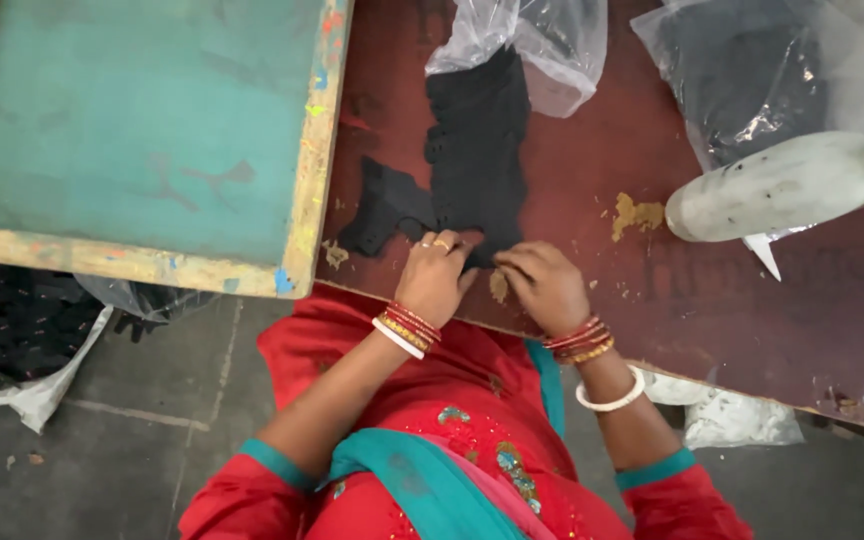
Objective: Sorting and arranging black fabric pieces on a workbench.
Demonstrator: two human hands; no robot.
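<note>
Black fabric piece — soft, light, limp.
Left hand and right hand both pinch its 6 o'clock edge — best hold.

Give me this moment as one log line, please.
left hand: on black cloth | right hand: on cloth edge | table: plastic bags, green frame

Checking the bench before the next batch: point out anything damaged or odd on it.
The dark red table top is chipped: a pale yellowish gouge shows beside the white bottle lying on its side. A smaller chip sits between the left hand and right hand, which pinch the black fabric.
</note>
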